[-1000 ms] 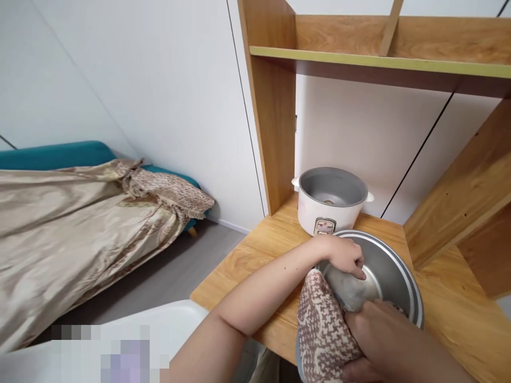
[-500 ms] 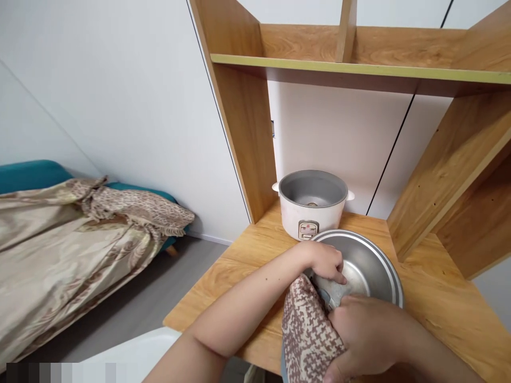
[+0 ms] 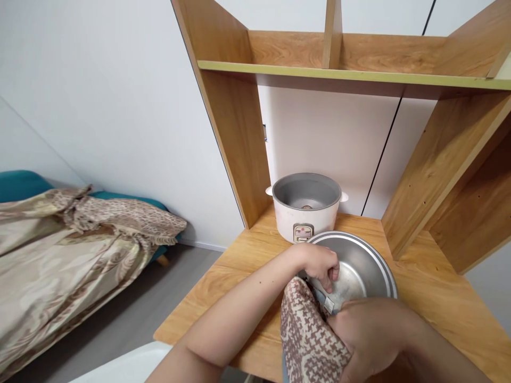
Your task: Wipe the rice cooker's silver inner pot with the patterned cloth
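A brown-and-cream houndstooth cloth (image 3: 309,330) with a grey underside and a small white tag bulges at the near left side of the metal inner pot (image 3: 369,258). My right hand (image 3: 373,330) grips its right side, the thumb on the patterned face. My left hand (image 3: 322,264) is above the pot's left part, fingers curled closed just over the cloth's grey edge. What those fingers pinch, if anything, is hidden. Behind the inner pot stands a white rice cooker body (image 3: 305,215), lidless, with a heating plate showing at its bottom.
Everything stands on a wooden desk (image 3: 217,290) beneath a shelf (image 3: 347,77) with upright side panels. A white curved surface (image 3: 123,364) lies at the desk's near left. Farther left is a teal sofa (image 3: 24,183) draped with a beige patterned cover (image 3: 51,271).
My left hand's fingers have curled in more, and the white tag on the cloth shows more fully. The view has shifted slightly; the pot and cooker look unmoved on the desk.
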`<state>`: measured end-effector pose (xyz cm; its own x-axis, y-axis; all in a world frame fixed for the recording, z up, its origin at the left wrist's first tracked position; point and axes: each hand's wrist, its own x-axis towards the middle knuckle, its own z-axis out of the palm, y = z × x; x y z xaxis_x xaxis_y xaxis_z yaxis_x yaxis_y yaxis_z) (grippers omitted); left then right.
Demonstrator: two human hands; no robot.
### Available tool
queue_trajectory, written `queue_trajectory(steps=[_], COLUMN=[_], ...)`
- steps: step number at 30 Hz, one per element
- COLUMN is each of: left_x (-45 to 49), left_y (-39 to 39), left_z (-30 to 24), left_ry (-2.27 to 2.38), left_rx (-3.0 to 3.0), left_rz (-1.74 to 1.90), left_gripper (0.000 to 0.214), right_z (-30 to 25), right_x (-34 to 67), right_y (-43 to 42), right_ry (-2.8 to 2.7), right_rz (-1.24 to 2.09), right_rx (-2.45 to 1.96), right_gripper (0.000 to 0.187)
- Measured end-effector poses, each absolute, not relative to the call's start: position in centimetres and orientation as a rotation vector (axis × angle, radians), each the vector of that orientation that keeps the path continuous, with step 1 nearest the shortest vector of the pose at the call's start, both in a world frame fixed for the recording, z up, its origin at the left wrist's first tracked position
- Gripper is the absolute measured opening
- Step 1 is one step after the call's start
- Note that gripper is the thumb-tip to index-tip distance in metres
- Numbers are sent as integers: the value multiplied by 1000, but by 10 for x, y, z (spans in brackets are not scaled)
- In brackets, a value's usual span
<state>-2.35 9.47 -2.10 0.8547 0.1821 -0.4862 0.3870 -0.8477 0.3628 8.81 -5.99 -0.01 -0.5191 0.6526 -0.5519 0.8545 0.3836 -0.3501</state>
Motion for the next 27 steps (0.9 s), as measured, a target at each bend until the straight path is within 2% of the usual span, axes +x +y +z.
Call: queue_trajectory(steps=[4,10,19,27], left_x=[-25,-26,-25,-25], left_y=[95,95,94,95], left_z=[-20,-21,-20,-22], left_ry=[435,442,457,459], left_rx=[2561,2545,2537,2540], left_rz=[-615,-633,-667,-658], left_gripper=[45,46,49,46], right_z=[3,3,-4,-3], right_x=[86,73,89,98], right_y=[-60,-75,-44,-56], right_ry=[2290,2199,2223,2375], right_rz=[-695,-527,-812,-760], right_rx=[1342,1484,1263,1382], right_gripper=[51,56,62,59])
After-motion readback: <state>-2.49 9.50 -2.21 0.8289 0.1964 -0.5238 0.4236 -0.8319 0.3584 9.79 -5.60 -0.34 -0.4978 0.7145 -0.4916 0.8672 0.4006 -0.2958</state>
